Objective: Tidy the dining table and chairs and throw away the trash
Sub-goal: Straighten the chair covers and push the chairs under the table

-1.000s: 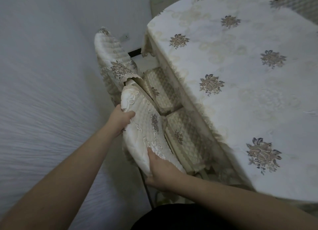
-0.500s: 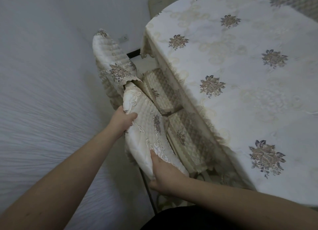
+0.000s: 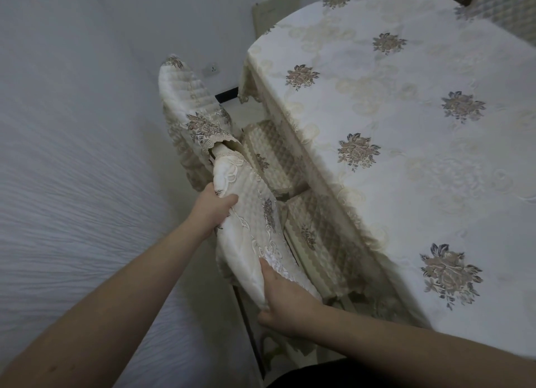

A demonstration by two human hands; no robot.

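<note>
The near chair's backrest (image 3: 249, 231) wears a cream quilted cover with lace trim. My left hand (image 3: 213, 207) grips its far top corner. My right hand (image 3: 282, 303) grips its near lower corner. This chair's quilted seat cushion (image 3: 316, 236) sits tucked under the dining table (image 3: 406, 126), which is draped in a cream cloth with flower motifs. A second covered chair (image 3: 191, 103) stands just beyond, its seat (image 3: 269, 155) also under the table edge.
A white textured wall (image 3: 72, 155) runs close along the left, leaving a narrow gap beside the chairs. A wall socket (image 3: 213, 68) sits low on the far wall. Another chair back (image 3: 504, 13) shows at the top right.
Both hands keep their hold on the near chair's backrest cover; the backrest and my hands have shifted slightly right and down in view. The table has not changed.
</note>
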